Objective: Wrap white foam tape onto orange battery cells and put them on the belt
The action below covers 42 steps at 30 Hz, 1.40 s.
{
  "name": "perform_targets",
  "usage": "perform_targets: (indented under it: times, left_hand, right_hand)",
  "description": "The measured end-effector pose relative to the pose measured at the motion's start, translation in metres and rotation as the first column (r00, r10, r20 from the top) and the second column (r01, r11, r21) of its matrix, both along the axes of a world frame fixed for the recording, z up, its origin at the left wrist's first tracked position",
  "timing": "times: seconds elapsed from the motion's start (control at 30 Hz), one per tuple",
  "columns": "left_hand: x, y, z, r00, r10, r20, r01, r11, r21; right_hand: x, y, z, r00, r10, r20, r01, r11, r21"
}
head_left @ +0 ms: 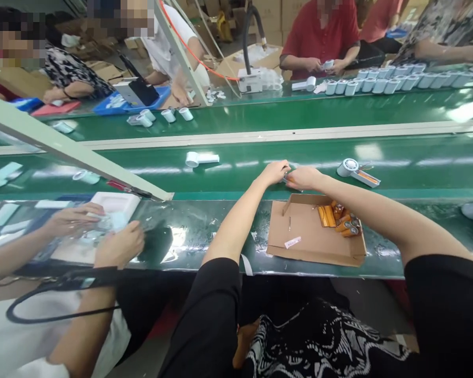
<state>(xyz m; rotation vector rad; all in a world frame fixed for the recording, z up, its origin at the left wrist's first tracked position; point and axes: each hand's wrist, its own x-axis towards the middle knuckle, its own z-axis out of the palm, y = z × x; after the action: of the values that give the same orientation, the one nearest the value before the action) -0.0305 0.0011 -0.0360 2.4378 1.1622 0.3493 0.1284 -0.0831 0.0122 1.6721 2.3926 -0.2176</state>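
1. Reaching out over the far edge of the bench, the left hand (275, 171) and right hand (304, 178) meet at the near edge of the green belt (260, 157), fingers pinched on a small part (287, 177) too small to identify.
2. Keeping both wrists low should steady the grip.
3. The cardboard tray (311, 236) with orange batteries (339, 218) sits just behind the hands at the bench's near edge.
4. A white fan body (357, 172) lies to the right on the belt, within easy reach.
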Motion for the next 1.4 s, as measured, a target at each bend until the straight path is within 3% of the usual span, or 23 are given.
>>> perform_targets:
  times: [0.13,0.23,0.37,0.43,0.5,0.6,0.7,0.8,0.93,1.03,1.13,1.2,1.3,1.33,1.4]
  left_hand:
    - [0.004,-0.001,0.001,0.999,0.005,0.04,-0.005,1.0,-0.002]
    - [0.01,-0.003,0.001,0.997,0.02,0.075,-0.02,1.0,0.003]
    - [0.01,-0.018,-0.003,0.987,0.061,0.149,-0.068,0.997,0.045]
    - [0.003,-0.035,-0.008,0.976,0.081,0.201,-0.101,0.991,0.091]
    - [-0.01,-0.059,-0.012,0.967,0.061,0.247,-0.098,0.985,0.142]
    - [-0.041,-0.103,-0.013,0.959,-0.034,0.283,-0.021,0.982,0.189]
    - [-0.091,-0.148,-0.01,0.956,-0.046,0.289,-0.015,0.979,0.204]
    - [-0.154,-0.194,-0.013,0.951,0.078,0.299,-0.163,0.948,0.272]
    - [-0.223,-0.257,-0.032,0.919,0.249,0.305,-0.372,0.804,0.464]
    - [-0.246,-0.294,-0.052,0.918,0.315,0.239,-0.395,0.758,0.52]
    - [-0.251,-0.31,-0.065,0.939,0.313,0.145,-0.343,0.8,0.493]
    - [-0.25,-0.312,-0.067,0.95,0.304,0.074,-0.304,0.84,0.45]
    - [-0.25,-0.311,-0.06,0.958,0.287,-0.015,-0.258,0.882,0.395]
    - [-0.249,-0.31,-0.056,0.959,0.281,-0.023,-0.25,0.884,0.395]
    - [-0.242,-0.312,-0.044,0.96,0.278,0.009,-0.255,0.866,0.429]
  right_hand:
    - [-0.01,0.009,0.005,0.999,-0.043,0.022,0.044,0.998,-0.045]
    - [0.007,-0.003,0.02,0.999,-0.037,0.008,0.038,0.998,-0.051]
    - [0.053,-0.06,0.034,0.992,-0.051,-0.115,0.059,0.996,0.064]
    - [0.069,-0.098,0.029,0.987,-0.06,-0.148,0.072,0.995,0.074]
    - [0.072,-0.132,0.016,0.998,-0.02,-0.062,0.026,0.996,0.085]
    - [0.053,-0.166,-0.01,0.989,0.043,0.144,-0.072,0.977,0.199]
    - [0.035,-0.176,-0.027,0.969,0.016,0.248,-0.09,0.952,0.292]
    - [0.035,-0.176,-0.032,0.969,-0.044,0.243,-0.039,0.945,0.324]
    - [0.045,-0.176,-0.032,0.986,-0.006,0.166,-0.042,0.958,0.284]
    - [0.044,-0.174,-0.033,0.99,0.01,0.139,-0.049,0.959,0.278]
    - [0.044,-0.169,-0.033,0.992,0.01,0.129,-0.045,0.962,0.269]
    - [0.05,-0.167,-0.029,0.998,0.056,0.02,-0.059,0.973,0.223]
    - [0.062,-0.17,-0.017,0.938,0.033,-0.346,0.039,0.979,0.199]
    - [0.063,-0.174,-0.012,0.863,0.003,-0.505,0.106,0.977,0.186]
    - [0.058,-0.189,-0.005,0.601,-0.061,-0.797,0.208,0.975,0.083]
